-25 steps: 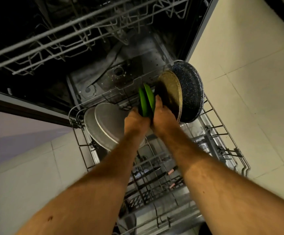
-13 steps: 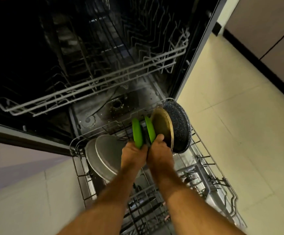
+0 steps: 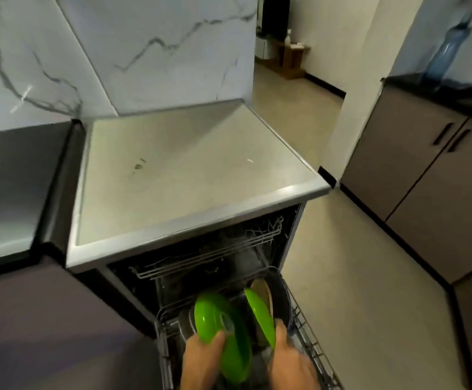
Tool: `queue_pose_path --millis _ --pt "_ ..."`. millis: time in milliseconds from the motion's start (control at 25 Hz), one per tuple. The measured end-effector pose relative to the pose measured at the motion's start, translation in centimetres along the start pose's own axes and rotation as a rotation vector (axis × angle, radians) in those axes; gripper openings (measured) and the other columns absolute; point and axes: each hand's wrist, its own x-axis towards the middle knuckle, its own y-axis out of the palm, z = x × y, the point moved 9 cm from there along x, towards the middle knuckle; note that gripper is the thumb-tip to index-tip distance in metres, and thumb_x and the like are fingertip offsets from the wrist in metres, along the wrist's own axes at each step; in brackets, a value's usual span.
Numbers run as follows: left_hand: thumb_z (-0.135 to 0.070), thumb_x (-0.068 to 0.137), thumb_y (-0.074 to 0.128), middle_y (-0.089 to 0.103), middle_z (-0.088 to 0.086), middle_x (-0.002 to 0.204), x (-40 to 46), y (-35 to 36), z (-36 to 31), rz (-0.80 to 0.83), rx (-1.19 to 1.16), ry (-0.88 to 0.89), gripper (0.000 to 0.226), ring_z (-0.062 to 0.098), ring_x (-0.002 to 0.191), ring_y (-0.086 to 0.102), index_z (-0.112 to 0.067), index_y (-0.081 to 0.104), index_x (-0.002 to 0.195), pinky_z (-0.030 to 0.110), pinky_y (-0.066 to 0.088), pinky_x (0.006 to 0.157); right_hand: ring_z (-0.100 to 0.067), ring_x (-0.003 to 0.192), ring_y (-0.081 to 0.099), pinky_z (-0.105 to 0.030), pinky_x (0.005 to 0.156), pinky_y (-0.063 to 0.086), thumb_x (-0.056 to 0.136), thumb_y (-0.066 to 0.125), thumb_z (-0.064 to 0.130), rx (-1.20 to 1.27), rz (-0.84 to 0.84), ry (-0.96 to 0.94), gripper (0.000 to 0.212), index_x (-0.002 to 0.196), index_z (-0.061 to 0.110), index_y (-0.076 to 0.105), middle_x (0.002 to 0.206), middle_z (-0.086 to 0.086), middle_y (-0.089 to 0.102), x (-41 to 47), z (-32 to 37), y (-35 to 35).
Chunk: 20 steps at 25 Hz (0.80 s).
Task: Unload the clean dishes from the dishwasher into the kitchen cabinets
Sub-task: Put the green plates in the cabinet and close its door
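Note:
Two green plates are lifted above the pulled-out lower rack [image 3: 310, 342] of the open dishwasher [image 3: 201, 266]. My left hand [image 3: 201, 364] grips the nearer green plate [image 3: 223, 325], its underside turned toward me. My right hand [image 3: 291, 364] grips the second green plate [image 3: 260, 313], held almost edge-on. Behind that plate a beige plate [image 3: 264, 291] and a dark speckled pan [image 3: 281, 299] stand in the rack. A grey plate edge [image 3: 185, 325] shows left of the nearer green plate.
The grey worktop [image 3: 189, 170] lies over the dishwasher, with marble wall behind. Brown cabinets [image 3: 426, 198] with black handles stand to the right across the tiled floor [image 3: 341, 277]. A water bottle [image 3: 448, 49] sits on the dark counter above them. The upper rack [image 3: 206, 254] sits inside.
Both hands lifted the two green plates up out of the rack and spread them apart. My head rose, so the view now takes in the worktop, wall and cabinets.

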Motion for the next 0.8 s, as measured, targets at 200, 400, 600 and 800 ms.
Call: queue_pose_path --millis 200,400,600,800 --pt "-0.004 0.081 0.067 0.073 0.019 0.075 -6.9 -4.7 -4.4 0.086 -0.272 0.020 0.007 0.036 0.076 0.072 -0.005 0.073 0.079 0.057 0.058 0.073 -0.022 0.102 0.069 -0.040 0.093 0.051 0.099 0.031 0.013 -0.119 -0.277 -0.156 0.067 0.156 0.027 -0.002 0.161 0.007 0.026 -8.4 3.7 -7.4" --pt "0.001 0.073 0.072 0.072 0.017 0.067 -13.8 -11.2 -9.0 0.059 -0.496 0.208 0.007 0.024 0.056 0.070 -0.004 0.071 0.079 0.033 0.056 0.047 -0.027 0.109 0.065 -0.041 0.096 0.048 0.101 0.028 0.014 -0.294 -0.290 -0.273 0.069 0.156 0.029 -0.009 0.166 0.009 -0.004 -14.0 7.8 -9.9" --pt "-0.002 0.083 0.064 0.073 0.024 0.090 -19.4 -13.5 -8.1 -0.002 -0.715 0.210 0.020 0.043 0.087 0.069 -0.001 0.068 0.103 0.060 0.055 0.081 -0.028 0.036 0.055 -0.037 0.033 0.045 0.056 0.074 0.004 -0.347 -0.544 -0.525 0.094 0.142 0.009 0.035 0.142 -0.014 0.055 -18.7 10.2 -12.3" --pt "-0.011 0.086 0.067 0.071 0.023 0.107 -25.8 -16.6 -8.5 -0.002 -0.939 0.324 0.029 0.039 0.099 0.069 -0.002 0.065 0.113 0.056 0.055 0.085 -0.053 0.076 0.066 -0.046 0.041 0.054 0.070 0.049 0.008 -0.389 -0.624 -0.716 0.068 0.137 0.013 0.041 0.126 -0.013 0.067 -24.7 13.2 -13.5"
